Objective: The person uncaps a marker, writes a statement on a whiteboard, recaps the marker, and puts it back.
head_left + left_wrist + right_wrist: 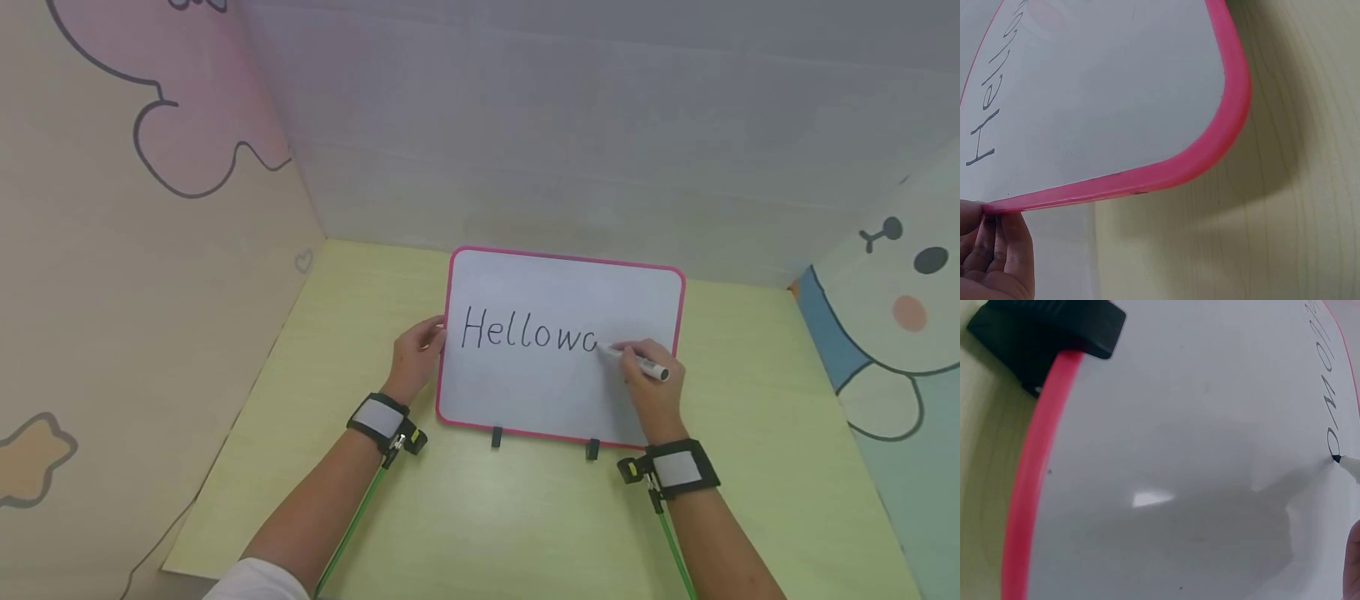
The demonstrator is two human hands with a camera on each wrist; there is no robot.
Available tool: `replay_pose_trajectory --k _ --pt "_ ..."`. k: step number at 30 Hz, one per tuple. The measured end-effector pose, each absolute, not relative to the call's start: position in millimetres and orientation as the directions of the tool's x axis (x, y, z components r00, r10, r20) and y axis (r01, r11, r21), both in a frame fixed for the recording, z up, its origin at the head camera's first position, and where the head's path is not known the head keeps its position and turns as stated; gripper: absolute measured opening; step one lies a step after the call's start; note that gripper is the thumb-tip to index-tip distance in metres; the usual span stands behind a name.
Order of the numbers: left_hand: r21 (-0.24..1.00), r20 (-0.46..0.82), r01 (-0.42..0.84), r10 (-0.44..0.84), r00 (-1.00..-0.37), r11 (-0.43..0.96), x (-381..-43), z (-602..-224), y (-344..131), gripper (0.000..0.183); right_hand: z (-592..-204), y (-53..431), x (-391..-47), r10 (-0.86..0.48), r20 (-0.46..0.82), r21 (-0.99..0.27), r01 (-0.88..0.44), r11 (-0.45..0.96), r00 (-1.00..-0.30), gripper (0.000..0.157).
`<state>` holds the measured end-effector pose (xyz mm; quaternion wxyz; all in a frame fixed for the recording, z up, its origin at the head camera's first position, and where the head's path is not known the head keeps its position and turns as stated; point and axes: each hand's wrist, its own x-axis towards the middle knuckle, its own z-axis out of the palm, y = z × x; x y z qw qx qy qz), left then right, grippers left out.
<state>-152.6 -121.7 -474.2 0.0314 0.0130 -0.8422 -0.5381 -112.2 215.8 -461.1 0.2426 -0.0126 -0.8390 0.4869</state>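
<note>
A whiteboard (517, 387) with a pink rim leans up at the back of the table, "Hellowo" written across it in black, its last letter unclosed in the right wrist view. My left hand (414, 358) pinches the board's left rim; the left wrist view has the thumb (969, 215) at the front edge and the fingers curled below it. In my right hand (658, 392) is a white marker (651, 367), its dark cap end pointing out to the right. The marker's black tip (1336, 459) meets the board at the last letter.
Two black clips (497, 437) sit along the board's bottom rim, one of them a large black clip (1079, 328) in the right wrist view. The pale yellow table (525, 517) runs between painted walls, with a whitish wall (570, 150) behind the board.
</note>
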Motion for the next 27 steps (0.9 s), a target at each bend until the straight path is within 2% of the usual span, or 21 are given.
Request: replay_pose_trajectory --k 13,27 --pt "0.907 0.047 0.019 -0.055 -0.997 0.421 -153.0 -476.4 -122.6 0.034 -460.1 212.2 -115.2 0.217 0.482 -0.762 -0.284 0.582 -0.849 0.014" --pt "0.910 0.022 -0.008 -0.069 -0.997 0.415 -153.4 -476.0 -121.6 0.032 -457.6 211.0 -116.5 0.203 0.487 -0.754 -0.292 0.589 -0.850 0.013"
